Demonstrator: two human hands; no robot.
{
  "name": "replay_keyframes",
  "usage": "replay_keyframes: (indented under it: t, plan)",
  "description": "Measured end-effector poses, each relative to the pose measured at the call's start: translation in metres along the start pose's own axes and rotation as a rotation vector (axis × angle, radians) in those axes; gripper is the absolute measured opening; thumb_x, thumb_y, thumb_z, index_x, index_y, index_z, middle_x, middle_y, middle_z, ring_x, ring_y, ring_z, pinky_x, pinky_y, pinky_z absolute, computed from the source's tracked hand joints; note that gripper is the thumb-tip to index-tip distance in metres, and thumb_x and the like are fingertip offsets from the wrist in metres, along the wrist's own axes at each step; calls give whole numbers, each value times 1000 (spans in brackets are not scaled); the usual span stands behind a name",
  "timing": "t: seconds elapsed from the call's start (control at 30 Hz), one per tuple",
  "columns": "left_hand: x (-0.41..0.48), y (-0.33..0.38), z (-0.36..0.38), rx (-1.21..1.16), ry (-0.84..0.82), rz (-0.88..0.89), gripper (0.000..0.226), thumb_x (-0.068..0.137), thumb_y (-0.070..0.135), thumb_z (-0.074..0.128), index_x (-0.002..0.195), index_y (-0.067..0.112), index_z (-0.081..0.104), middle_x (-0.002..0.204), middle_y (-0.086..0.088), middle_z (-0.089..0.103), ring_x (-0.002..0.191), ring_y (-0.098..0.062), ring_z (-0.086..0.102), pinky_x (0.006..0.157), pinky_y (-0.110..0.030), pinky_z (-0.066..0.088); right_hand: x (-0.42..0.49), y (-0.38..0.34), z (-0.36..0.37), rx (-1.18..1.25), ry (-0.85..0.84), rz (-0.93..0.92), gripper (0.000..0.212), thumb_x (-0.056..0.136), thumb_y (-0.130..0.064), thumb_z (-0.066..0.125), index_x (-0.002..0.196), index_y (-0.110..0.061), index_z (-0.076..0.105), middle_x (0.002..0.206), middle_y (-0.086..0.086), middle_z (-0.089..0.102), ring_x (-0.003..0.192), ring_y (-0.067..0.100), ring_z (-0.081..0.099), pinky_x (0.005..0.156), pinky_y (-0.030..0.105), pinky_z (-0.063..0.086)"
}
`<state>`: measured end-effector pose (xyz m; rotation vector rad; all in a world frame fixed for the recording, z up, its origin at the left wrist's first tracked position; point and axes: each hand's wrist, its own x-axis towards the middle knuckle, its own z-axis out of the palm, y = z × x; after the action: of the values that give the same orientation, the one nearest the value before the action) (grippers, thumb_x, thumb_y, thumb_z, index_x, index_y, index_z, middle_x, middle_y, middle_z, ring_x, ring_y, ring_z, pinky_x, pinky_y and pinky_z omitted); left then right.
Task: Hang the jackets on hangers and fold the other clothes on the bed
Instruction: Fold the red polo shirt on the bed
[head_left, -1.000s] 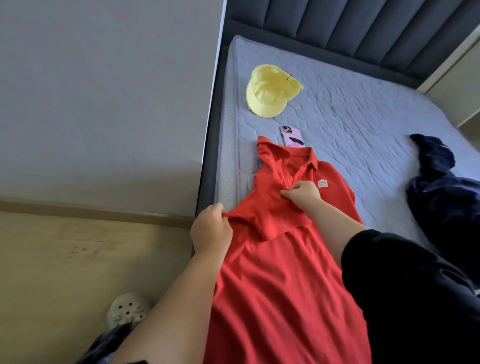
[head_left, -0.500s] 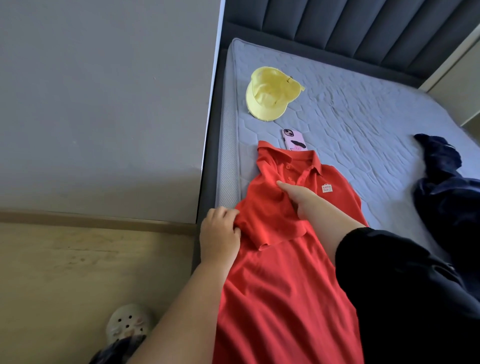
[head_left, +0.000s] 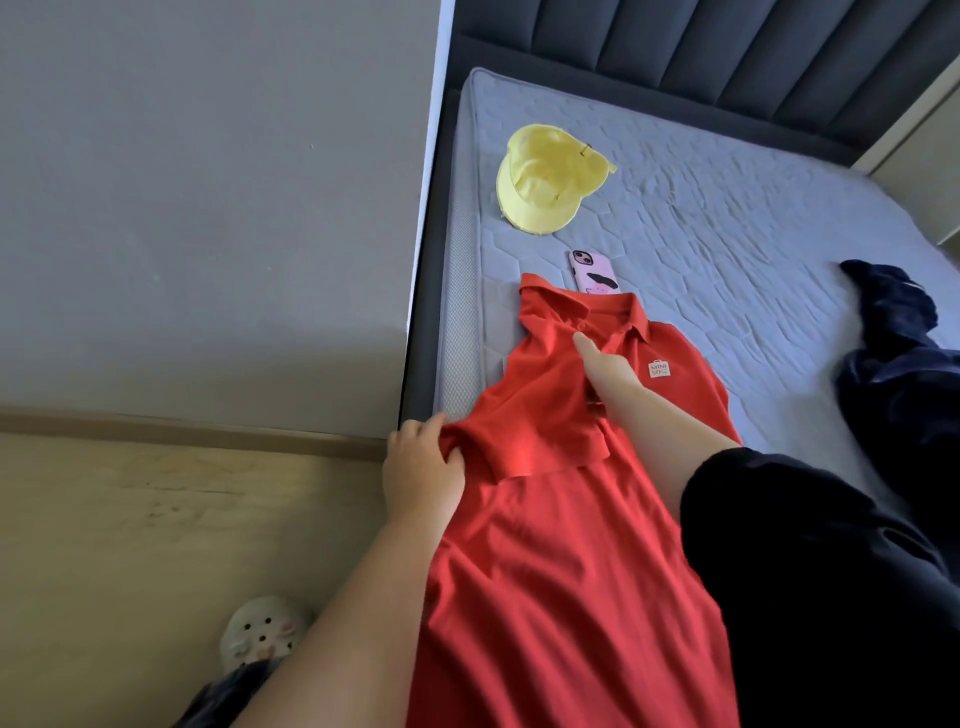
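Note:
A red polo shirt lies flat on the grey mattress, collar away from me, with its left sleeve folded in over the chest. My left hand grips the folded sleeve edge at the mattress's left side. With straight fingers, my right hand presses flat on the shirt just below the collar, beside the small white chest logo. A dark navy garment lies crumpled at the right of the bed.
A yellow cap sits near the head of the bed. A pink-cased phone lies just beyond the shirt's collar. The grey wall runs along the left, with a wood floor and a white clog below.
My right hand opened from a pinch and slid up the shirt toward the collar, flattening the fold. My left hand brought the sleeve edge down onto the shirt's side.

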<state>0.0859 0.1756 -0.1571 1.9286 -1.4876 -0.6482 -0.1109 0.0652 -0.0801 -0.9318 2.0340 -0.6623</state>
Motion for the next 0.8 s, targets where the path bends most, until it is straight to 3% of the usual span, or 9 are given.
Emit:
replay_keyframes:
  t: [0.07,0.13,0.2,0.3,0.4,0.47,0.57,0.63,0.8]
  plan:
    - [-1,-6,-6,-121,-72,-132,33,86,24,63,118,17,60,106,-6,64,104,-29,57,85,-36,45,-8,12,-4,-48,-177,11,56,79,-64,61,102,-14,53,88,2,58,79,20,57,70,29,45]
    - [-4,-12,-10,-236,-197,-209,21,84,27,67,101,17,61,92,-2,66,91,-25,62,74,-31,45,-15,26,-12,-91,-375,-22,54,78,-45,75,112,-6,59,100,3,68,91,19,64,79,30,48]
    - [-7,-17,-14,-291,-247,-258,18,81,25,71,93,17,60,83,2,64,82,-21,61,69,-27,42,-18,37,-22,-5,-484,27,35,82,-18,74,110,-2,61,87,5,74,76,16,70,65,27,55]
    - [-16,-25,-18,-398,-221,-359,10,84,19,70,82,13,62,75,1,62,78,-19,58,63,-25,39,-26,49,-31,109,-362,94,15,84,-16,72,86,-5,61,57,6,65,46,14,62,41,22,49]
    - [-34,-30,-24,-497,-310,-465,24,86,26,69,69,11,61,68,-2,62,72,-19,56,60,-25,38,-33,65,-28,-284,-74,-149,38,81,-28,75,107,-3,61,95,12,67,87,28,65,68,32,52]
    - [-49,-30,-30,-521,-414,-543,27,85,34,69,70,13,63,65,-1,63,67,-20,58,62,-25,44,-50,76,-20,-483,126,-316,55,80,-26,72,127,-6,50,120,13,57,113,33,53,89,38,43]
    - [-67,-32,-43,-660,-593,-661,28,83,44,69,82,16,66,62,3,65,60,-15,59,57,-23,50,-80,87,-6,-563,312,-693,63,74,-10,65,134,-5,46,130,18,48,118,39,44,97,45,38]
    - [-78,-36,-52,-710,-702,-638,26,84,43,68,87,18,66,65,6,67,61,-13,60,56,-22,50,-98,86,9,-569,276,-919,59,73,-4,62,131,-4,52,130,18,51,119,39,45,100,46,37]
    - [-107,-40,-63,-488,-922,-444,6,87,22,69,89,18,66,81,7,70,74,-6,63,71,-22,48,-135,75,60,-876,-219,-1183,59,80,-7,57,136,-23,51,146,6,40,135,30,32,112,39,23]
